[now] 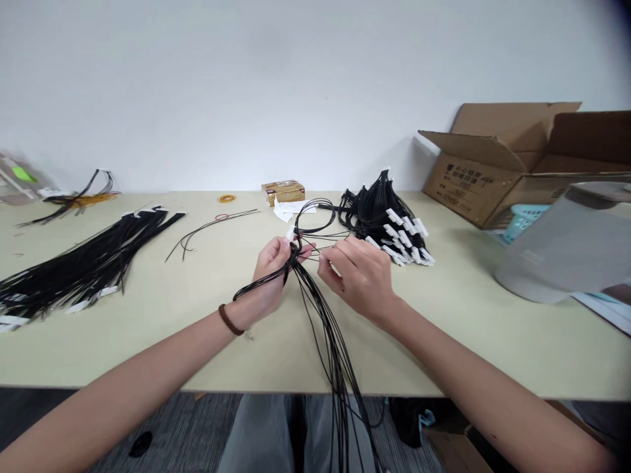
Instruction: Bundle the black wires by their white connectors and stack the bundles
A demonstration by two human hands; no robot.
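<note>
My left hand [271,272] is closed around a bundle of thin black wires [325,312], gripped near a white connector [290,233] at the thumb. One loop of the bundle lies over the wrist, another curls up above the fingers, and the long ends hang past the table's front edge. To the right of it, my right hand [359,272] has its fingers pinched together on a few of the black wires that stretch across from the bundle. Its fingertips are partly hidden by the hand itself.
Behind my right hand lies a pile of coiled black cables [377,203] with white connectors. Long black cables [98,259] lie at the left. A gold box [282,192] sits at the back. A cardboard box [478,177] and a grey pitcher [552,249] stand at the right.
</note>
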